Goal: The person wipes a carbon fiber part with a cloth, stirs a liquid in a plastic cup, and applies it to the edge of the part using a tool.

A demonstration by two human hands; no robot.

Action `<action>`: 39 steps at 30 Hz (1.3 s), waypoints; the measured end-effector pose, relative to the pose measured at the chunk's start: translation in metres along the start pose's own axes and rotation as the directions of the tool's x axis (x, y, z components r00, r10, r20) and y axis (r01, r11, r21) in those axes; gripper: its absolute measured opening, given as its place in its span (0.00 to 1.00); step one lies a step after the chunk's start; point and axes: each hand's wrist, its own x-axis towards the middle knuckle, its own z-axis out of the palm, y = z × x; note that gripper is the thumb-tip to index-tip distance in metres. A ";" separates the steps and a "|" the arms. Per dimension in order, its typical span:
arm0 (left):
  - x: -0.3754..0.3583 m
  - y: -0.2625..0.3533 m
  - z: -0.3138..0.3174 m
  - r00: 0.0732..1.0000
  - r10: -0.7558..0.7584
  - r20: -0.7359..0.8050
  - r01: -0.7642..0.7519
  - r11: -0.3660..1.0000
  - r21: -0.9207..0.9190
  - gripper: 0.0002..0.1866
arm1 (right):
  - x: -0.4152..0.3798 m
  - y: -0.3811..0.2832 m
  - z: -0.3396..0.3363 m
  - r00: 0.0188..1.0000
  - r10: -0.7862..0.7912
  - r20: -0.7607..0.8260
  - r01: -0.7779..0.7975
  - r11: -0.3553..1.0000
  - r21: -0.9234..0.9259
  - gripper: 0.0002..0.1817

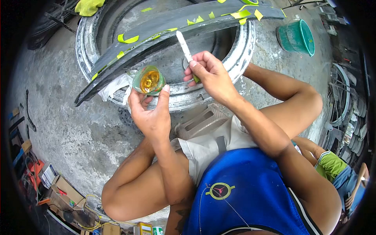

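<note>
Between the fingers and thumb of my left hand [152, 113] is a small cup [149, 80] of amber liquid, its open top facing me. My right hand [209, 76] pinches a thin stick with a whitish upper part [183, 45]; a bit of green shows under my fingers. Just beyond both hands, a long dark curved panel [156, 42] with yellow-green tape pieces [128, 39] along it lies across a whitened tire [176, 100]. A white cloth [115, 88] hangs below the panel, left of the cup.
A green bucket [301, 38] stands on the concrete floor [58, 117] at the upper right. A yellow cloth [89, 7] is at the upper left. Boxes and cables [68, 190] lie at the lower left. Other people [333, 168] are at the lower right.
</note>
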 end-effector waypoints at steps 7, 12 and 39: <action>-0.001 0.003 0.001 0.997 0.067 0.023 -0.069 0.992 0.107 0.27 | -0.003 -0.003 0.000 1.000 -0.002 -0.024 0.003 1.000 0.009 0.08; -0.001 -0.001 0.001 1.000 0.001 -0.005 -0.001 1.000 0.015 0.33 | -0.001 0.000 0.007 0.999 0.036 0.021 -0.037 0.999 0.025 0.09; 0.000 -0.002 0.003 1.000 0.003 0.004 -0.003 0.999 0.046 0.33 | -0.016 -0.004 -0.017 0.996 -0.071 -0.057 0.071 0.997 0.004 0.09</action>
